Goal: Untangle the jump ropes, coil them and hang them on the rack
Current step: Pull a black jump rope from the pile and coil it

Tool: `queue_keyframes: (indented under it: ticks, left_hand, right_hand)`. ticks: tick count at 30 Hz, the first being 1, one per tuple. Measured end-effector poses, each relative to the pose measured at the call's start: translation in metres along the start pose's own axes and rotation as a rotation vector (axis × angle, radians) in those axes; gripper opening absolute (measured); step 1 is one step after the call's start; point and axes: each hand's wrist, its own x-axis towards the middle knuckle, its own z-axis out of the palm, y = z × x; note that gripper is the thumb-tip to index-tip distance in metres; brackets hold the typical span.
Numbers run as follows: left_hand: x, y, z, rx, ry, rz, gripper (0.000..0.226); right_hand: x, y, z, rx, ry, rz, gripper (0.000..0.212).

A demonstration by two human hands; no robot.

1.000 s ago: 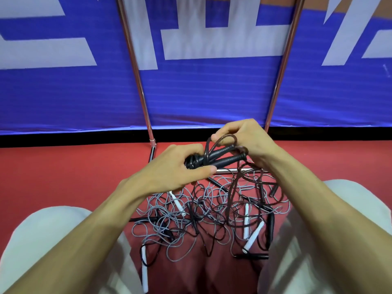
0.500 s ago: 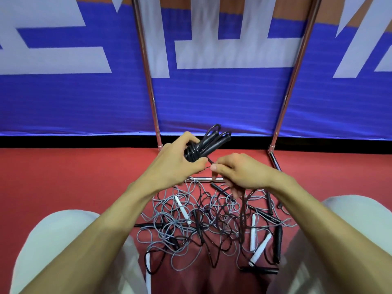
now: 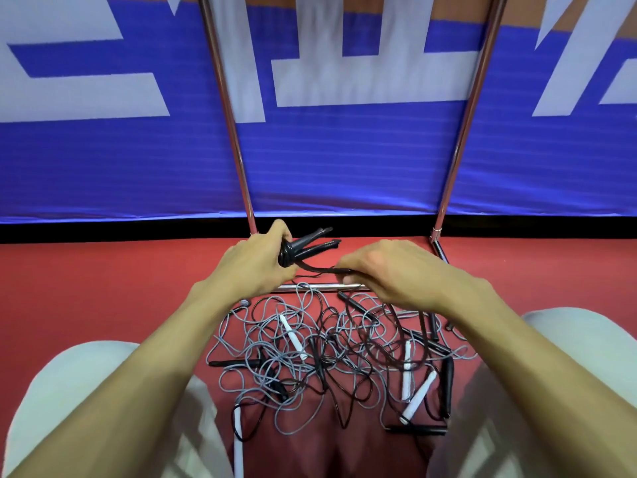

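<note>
The coiled end of a black jump rope [image 3: 293, 251], its two handles pointing away and to the right, was gripped in the left hand [image 3: 255, 267], fingers curled round the bundle. From it a loose strand [image 3: 319, 268] was stretched nearly level to the right hand [image 3: 386, 274], just beside, where it was pinched under curled fingers. The next wrap was judged to turn on that short left-to-right span. The tangle [image 3: 320, 357] of other ropes was spread on the red floor [image 3: 103, 288] below both hands, before the rack [image 3: 462, 150].
</note>
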Motion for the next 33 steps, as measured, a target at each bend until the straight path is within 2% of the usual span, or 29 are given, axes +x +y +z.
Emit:
queue_keyframes:
  ticks: [5,9,12,14,18,21,23,26,28,31,33]
  left_hand:
    - [-0.003,0.006,0.006,0.161,-0.152,0.09,0.033]
    - [-0.012,0.016,0.007,0.111,-0.219,0.209,0.035]
    - [-0.021,0.028,0.006,0.028,-0.201,0.291,0.034]
    - [-0.027,0.035,0.003,-0.06,-0.181,0.328,0.039]
    - [-0.032,0.04,-0.001,-0.167,-0.149,0.351,0.048]
    - [-0.035,0.041,-0.001,-0.193,-0.162,0.32,0.052]
    - [-0.036,0.043,-0.002,-0.207,-0.169,0.316,0.048]
    - [-0.039,0.047,-0.006,-0.304,-0.173,0.354,0.025]
    - [-0.039,0.047,-0.01,-0.353,-0.142,0.366,0.011]
    - [-0.034,0.04,-0.014,-0.436,-0.001,0.27,0.011]
    - [-0.029,0.033,-0.016,-0.51,0.106,0.162,0.017]
  right_hand:
    - [0.006,0.004,0.001,0.015,0.327,-0.071,0.02]
    - [0.008,0.013,0.002,0.073,0.509,0.025,0.022]
    - [0.011,0.022,0.001,0.096,0.549,0.116,0.034]
    - [0.012,0.025,0.003,0.126,0.534,0.155,0.043]
    - [0.015,0.025,0.011,0.167,0.452,0.178,0.046]
    - [0.016,0.026,0.018,0.164,0.388,0.146,0.034]
    - [0.02,0.027,0.023,0.196,0.369,0.138,0.03]
    - [0.025,0.028,0.033,0.314,0.312,0.147,0.034]
    - [0.025,0.027,0.041,0.443,0.237,0.123,0.02]
    - [0.027,0.021,0.047,0.64,0.195,0.137,0.021]
    - [0.029,0.015,0.041,0.743,0.101,0.193,0.023]
